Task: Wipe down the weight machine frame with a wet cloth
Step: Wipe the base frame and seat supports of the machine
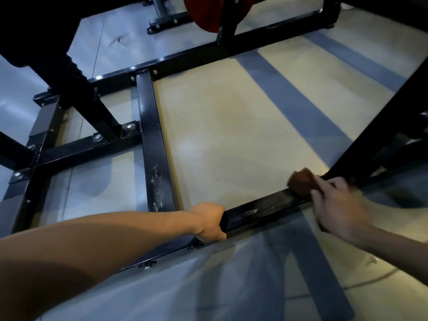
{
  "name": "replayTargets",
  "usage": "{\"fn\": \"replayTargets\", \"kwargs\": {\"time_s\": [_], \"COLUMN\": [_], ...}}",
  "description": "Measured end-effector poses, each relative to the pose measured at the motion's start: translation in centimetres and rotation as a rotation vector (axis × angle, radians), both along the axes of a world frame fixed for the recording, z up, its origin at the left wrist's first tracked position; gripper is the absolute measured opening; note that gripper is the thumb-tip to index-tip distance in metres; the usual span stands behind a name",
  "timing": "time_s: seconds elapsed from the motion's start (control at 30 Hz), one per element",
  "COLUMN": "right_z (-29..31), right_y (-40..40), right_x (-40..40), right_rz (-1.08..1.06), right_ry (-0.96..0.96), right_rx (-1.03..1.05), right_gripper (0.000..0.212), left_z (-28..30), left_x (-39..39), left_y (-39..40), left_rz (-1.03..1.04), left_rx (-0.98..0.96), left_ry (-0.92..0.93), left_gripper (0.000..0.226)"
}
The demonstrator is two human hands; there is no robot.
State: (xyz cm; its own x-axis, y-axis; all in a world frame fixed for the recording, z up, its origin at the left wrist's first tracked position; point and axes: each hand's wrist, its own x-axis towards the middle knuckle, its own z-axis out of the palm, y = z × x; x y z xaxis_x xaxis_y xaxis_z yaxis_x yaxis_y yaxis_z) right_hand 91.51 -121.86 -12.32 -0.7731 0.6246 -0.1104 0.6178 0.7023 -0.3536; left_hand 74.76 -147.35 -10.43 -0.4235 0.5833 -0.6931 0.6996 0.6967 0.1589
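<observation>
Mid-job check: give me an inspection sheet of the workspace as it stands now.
Surface: pale floor, striped with shadows.
Job's things: brown cloth on the near bar of the black frame; whitish marks on the centre bar.
Clutter: nothing seen.
Hands: left hand grips the near bar; right hand, blurred, holds the cloth.
Cables: thin pale line on the floor, possibly a cord.
Surroundings: red weight plate at the far side.
</observation>
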Motion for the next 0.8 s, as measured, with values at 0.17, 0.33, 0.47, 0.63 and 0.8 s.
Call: {"fn": "replayTargets", "kwargs": {"time_s": [0.17,0.33,0.47,0.63,0.8], "right_z": [1.4,0.1,0.0,1.7,3.1], "right_y": [-8.6,-3.2,3.3,-2.6,-9.1], "right_x": [-3.4,-0.4,1.5,-0.8,-3.0], "right_rz": [0.534,0.505,0.116,0.196,0.687], "right_ry": [-0.156,-0.026,-0.059,-0.167,-0.283], "right_rx": [-0.052,0.279,0.246,0.149,0.058], "right_gripper": [0.047,0.045,0.043,0.051,0.048], "left_z": [-0.1,-0.1,-0.3,-0.3,-0.5], "left_x": [-0.1,0.1,-0.1,-0.1,-0.2], "left_y": [0.0,0.1,-0.1,0.0,0.1], "left_rz": [-0.014,-0.028,-0.025,-0.029,-0.035], "left_rx": [-0.008,-0.013,-0.009,-0.001,-0.011], "left_ry": [0.039,0.051,0.035,0.036,0.063], "left_gripper": [0.039,0.037,0.034,0.032,0.043]}}
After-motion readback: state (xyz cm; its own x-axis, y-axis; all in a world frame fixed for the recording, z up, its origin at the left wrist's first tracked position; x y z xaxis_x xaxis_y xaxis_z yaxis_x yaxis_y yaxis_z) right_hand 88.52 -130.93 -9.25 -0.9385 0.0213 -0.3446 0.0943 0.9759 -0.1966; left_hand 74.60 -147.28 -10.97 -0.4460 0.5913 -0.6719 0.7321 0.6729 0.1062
